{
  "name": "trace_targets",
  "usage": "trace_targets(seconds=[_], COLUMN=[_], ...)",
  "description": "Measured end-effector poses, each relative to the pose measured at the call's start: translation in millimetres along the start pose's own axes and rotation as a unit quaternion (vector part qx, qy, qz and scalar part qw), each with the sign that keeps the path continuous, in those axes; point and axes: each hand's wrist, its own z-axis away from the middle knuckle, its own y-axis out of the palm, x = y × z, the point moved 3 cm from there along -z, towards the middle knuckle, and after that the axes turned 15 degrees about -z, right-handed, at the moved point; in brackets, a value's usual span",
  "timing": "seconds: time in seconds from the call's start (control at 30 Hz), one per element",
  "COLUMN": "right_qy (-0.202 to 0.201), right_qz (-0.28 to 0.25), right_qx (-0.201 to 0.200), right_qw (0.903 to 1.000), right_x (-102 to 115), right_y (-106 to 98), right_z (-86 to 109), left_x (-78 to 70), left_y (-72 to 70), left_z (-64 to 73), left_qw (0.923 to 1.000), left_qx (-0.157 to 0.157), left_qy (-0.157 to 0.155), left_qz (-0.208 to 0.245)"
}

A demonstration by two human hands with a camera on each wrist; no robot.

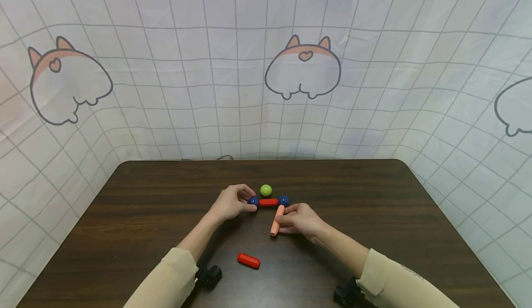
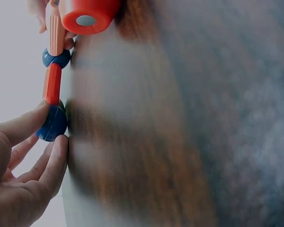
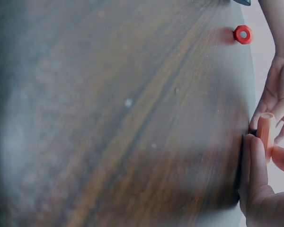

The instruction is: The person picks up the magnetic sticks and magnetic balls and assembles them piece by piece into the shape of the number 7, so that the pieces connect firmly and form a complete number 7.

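Note:
My left hand (image 1: 235,202) pinches a blue ball (image 1: 253,201) between thumb and fingers. A red rod (image 1: 268,202) links that ball to a second blue ball (image 1: 284,200) on its right. With thumb and fingers my right hand (image 1: 302,221) grips a ridged peach-coloured rod (image 1: 277,220). The upper end of this rod is at the second blue ball; whether they touch is hard to tell. In the left wrist view, a round pale spot shows in the near end of a loose red rod (image 2: 87,19).
A green ball (image 1: 266,190) sits just behind the red rod and blue balls. The loose red rod (image 1: 248,260) lies nearer the front of the dark wooden table (image 1: 124,234). A white gridded cloth (image 1: 232,123) hangs behind the table and along its sides.

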Motion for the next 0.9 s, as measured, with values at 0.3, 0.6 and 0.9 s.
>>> trace_targets(seconds=[0.3,0.6,0.9], right_qy=[0.003,0.005,0.001], right_qz=[0.003,-0.007,-0.007], right_qx=[-0.001,0.003,0.005], right_qw=[1.0000,1.0000,1.0000], right_x=[1.9,2.0,1.6], right_y=[-2.1,-2.2,-2.8], right_z=[1.6,4.1,3.2], left_x=[-0.6,-0.9,-10.5], left_y=[-0.4,-1.1,-15.2], left_z=[0.3,3.3,13.4], left_qw=[1.0000,0.9998,0.9984], left_qx=[-0.003,-0.017,-0.036], left_qy=[0.002,-0.003,-0.002], left_qz=[-0.005,-0.005,-0.044])
